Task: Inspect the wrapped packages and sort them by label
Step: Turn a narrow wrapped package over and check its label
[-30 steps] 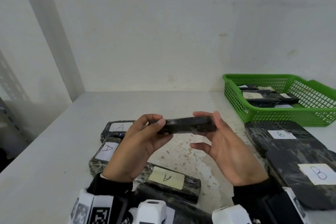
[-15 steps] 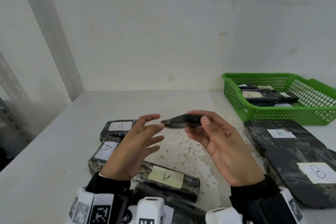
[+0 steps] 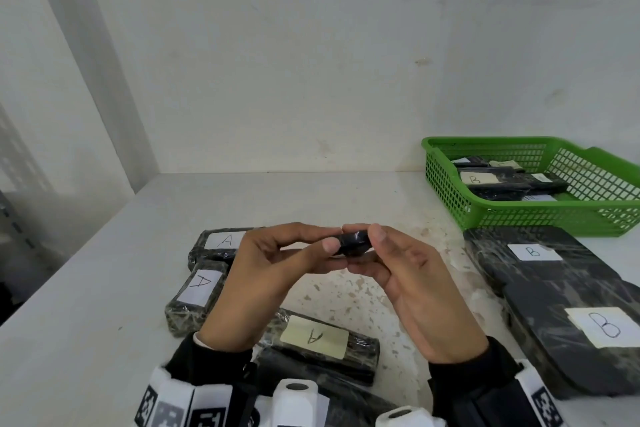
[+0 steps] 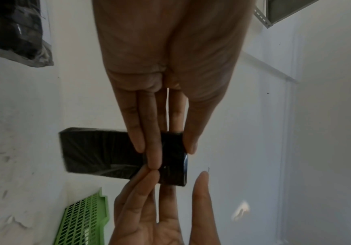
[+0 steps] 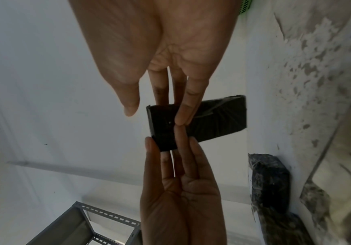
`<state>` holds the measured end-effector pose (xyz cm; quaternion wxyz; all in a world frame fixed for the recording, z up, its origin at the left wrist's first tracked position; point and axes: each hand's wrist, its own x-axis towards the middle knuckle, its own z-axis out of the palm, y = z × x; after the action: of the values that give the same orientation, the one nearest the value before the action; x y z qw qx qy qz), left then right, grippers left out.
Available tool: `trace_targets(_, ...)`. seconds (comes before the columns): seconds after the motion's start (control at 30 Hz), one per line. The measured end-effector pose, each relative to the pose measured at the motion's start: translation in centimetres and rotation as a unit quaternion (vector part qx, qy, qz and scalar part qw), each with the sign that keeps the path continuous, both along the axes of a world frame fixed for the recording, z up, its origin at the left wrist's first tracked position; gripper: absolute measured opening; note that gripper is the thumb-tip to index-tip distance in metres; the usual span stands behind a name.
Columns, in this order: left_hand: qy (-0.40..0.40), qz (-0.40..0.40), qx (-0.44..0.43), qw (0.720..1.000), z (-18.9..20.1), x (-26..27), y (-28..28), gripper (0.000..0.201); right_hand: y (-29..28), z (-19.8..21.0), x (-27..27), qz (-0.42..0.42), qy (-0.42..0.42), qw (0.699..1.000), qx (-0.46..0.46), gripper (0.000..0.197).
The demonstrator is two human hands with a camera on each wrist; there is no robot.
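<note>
A small black wrapped package [image 3: 354,243] hangs above the table, end-on to the head camera, with no label showing. My left hand [image 3: 294,253] pinches it between thumb and fingers [image 4: 152,149]. My right hand [image 3: 398,263] holds the same end from the other side: one of its fingers [image 5: 186,107] lies on the near face and others pass behind, while the thumb stays just off the edge. The wrist views show the package [image 4: 99,152] [image 5: 218,119] as a flat dark rectangle. Three packages marked A [image 3: 313,336] [image 3: 201,284] [image 3: 223,241] lie on the table below and left of my hands.
Two large dark packages marked B [image 3: 533,251] [image 3: 609,326] lie at the right. Behind them stands a green basket [image 3: 446,184] holding several B packages. A white wall runs along the back of the table [image 3: 104,288]. A grey metal rack [image 5: 82,223] stands to the left.
The package lay lengthwise between my hands; it has turned end-on. My left hand let go for a moment and pinches it again, and the hands have closed together.
</note>
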<state>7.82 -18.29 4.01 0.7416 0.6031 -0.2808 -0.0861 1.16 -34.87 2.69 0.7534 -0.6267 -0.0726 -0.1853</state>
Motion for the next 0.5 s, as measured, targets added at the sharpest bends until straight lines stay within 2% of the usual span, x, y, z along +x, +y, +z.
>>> trace_targets(0.17,0.000,-0.010,0.006,1.000,0.08,-0.26,-0.11,0.027,0.14,0.04,-0.01,-0.036,-0.004,0.999,0.001,0.030)
trace_targets(0.27,0.001,-0.019,0.010,1.000,0.01,-0.32,-0.25,0.026,0.05,0.03,-0.08,-0.062,0.001,0.998,-0.013,0.032)
trace_targets(0.5,0.027,-0.020,0.008,0.999,-0.34,0.17,0.01,0.036,0.12,0.06,-0.08,-0.057,0.023,0.998,-0.021,0.040)
